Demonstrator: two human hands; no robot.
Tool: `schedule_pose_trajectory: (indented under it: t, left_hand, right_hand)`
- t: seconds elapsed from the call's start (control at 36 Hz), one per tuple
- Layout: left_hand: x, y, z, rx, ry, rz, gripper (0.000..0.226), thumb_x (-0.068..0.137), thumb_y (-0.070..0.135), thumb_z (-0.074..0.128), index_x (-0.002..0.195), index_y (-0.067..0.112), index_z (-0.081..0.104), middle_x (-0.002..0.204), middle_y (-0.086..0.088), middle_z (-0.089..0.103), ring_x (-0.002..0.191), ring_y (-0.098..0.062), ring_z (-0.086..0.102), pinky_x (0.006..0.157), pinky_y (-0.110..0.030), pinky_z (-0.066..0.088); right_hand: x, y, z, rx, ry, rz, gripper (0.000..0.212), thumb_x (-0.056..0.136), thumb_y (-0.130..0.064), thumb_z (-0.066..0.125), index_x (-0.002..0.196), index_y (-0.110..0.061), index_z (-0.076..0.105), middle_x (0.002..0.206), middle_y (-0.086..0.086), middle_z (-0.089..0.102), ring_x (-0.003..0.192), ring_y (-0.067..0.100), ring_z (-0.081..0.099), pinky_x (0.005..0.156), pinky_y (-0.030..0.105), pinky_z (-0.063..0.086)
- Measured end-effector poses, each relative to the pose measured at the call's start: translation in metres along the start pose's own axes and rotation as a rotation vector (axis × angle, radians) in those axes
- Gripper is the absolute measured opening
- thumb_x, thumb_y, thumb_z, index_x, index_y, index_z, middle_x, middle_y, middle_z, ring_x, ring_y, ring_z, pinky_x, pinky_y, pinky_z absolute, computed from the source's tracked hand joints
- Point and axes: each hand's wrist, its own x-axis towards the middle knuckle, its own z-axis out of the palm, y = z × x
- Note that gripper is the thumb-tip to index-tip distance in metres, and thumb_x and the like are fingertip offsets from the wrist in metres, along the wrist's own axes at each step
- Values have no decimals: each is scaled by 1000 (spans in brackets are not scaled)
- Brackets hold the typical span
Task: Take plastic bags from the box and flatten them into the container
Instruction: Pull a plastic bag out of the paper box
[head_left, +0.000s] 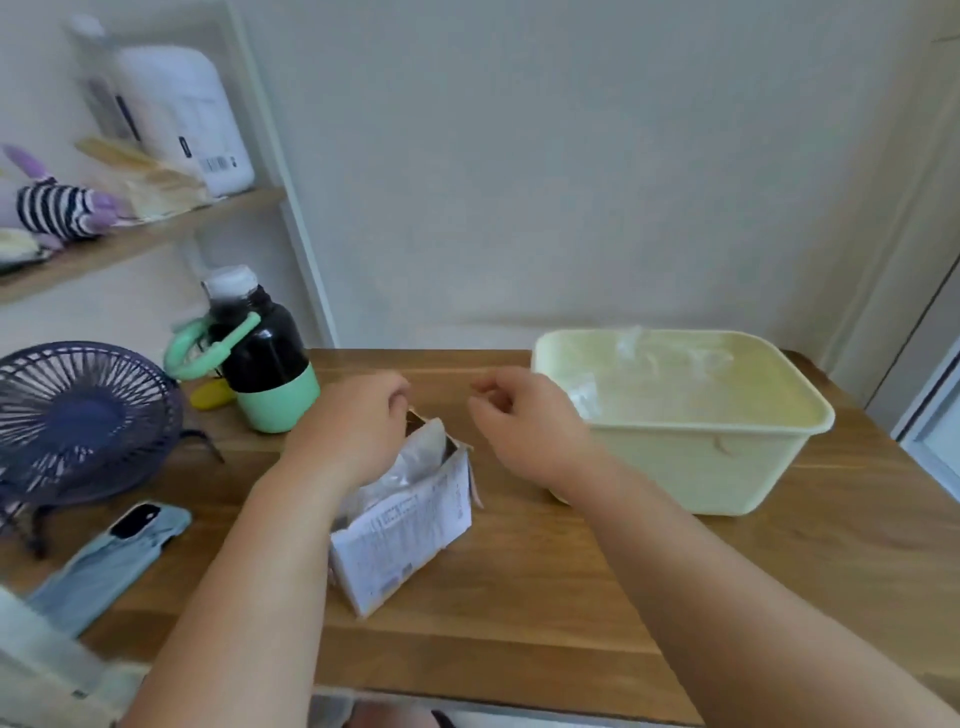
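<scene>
A small white printed cardboard box (410, 530) stands open on the wooden table (519, 597), with clear plastic bags (421, 457) sticking out of its top. My left hand (353, 421) lies over the box's opening, its fingers curled down onto the top of the bags. My right hand (519, 421) hovers between the box and the container with loosely curled fingers, holding nothing. To the right stands a pale yellow-green plastic container (727, 467), and clear bags (644, 353) lie inside it.
A dark bottle (260, 353) with a mint base and handle stands behind the box on the left. Further left are a dark blue desk fan (83, 415) and a phone (109, 561) in a pale blue case. A wall shelf (140, 234) holds items.
</scene>
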Motion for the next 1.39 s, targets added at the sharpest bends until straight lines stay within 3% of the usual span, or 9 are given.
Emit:
schedule_pose_trajectory:
  t: [0.22,0.39,0.5,0.61,0.86,0.94,1.06,1.17,1.39]
  left_hand:
    - [-11,-23,7,-61,-47,-46,26,101,24,44,119,27,62,114,7,65,99,-12,60,83,-31,50]
    - [-7,-33,7,36,-211,-3,27,100,25,44,80,18,61,79,4,61,71,-15,54,63,-31,42]
    - [-9,-30,7,-29,-271,39,23,99,25,48,86,19,66,77,4,62,68,-16,54,61,-30,41]
    - [-10,-29,6,-158,-218,-1,12,94,23,61,99,30,69,96,13,69,89,-3,63,73,-20,50]
    - [-5,-28,3,-422,-22,-43,22,70,20,86,79,28,68,62,14,69,65,4,63,69,-20,46]
    - [-4,-27,4,-529,30,-6,18,75,18,82,83,28,69,67,17,70,76,5,65,83,-26,50]
    - [-6,-22,6,-556,90,86,17,82,18,76,84,34,69,78,19,71,83,5,65,84,-22,51]
    - [-10,-17,8,-669,128,154,19,83,15,74,89,32,69,84,20,72,84,7,65,76,-8,48]
    - [-12,-28,22,-473,6,52,37,93,32,61,129,34,52,124,19,54,115,2,47,89,-19,39]
  right_hand:
    - [10,5,37,-22,-166,77,35,95,-23,53,129,-17,57,99,-9,58,83,4,54,59,6,40]
    - [10,9,42,-34,-178,79,31,94,-20,54,124,-20,60,93,-9,61,89,12,60,70,18,47]
    - [8,14,43,21,-173,107,28,94,-23,55,122,-20,59,94,-5,62,86,13,58,70,23,49]
    - [7,16,43,-4,-168,73,30,94,-24,56,124,-22,59,100,-7,60,86,8,55,69,18,45]
    - [5,14,39,-105,-256,-63,35,96,-27,52,131,-26,56,110,-6,50,101,10,49,82,18,36]
    - [5,11,38,-129,-287,-68,30,96,-26,52,125,-24,60,104,-3,50,89,10,49,72,17,35]
    - [5,5,34,-125,-318,-83,21,94,-29,55,77,-18,61,81,-1,47,64,10,43,57,20,34]
    - [5,-1,30,73,-252,-34,40,96,-33,51,86,4,63,61,3,46,51,10,36,49,22,30]
    - [8,-2,25,577,-210,183,20,94,-15,56,84,-16,73,74,-1,70,65,10,63,57,22,47]
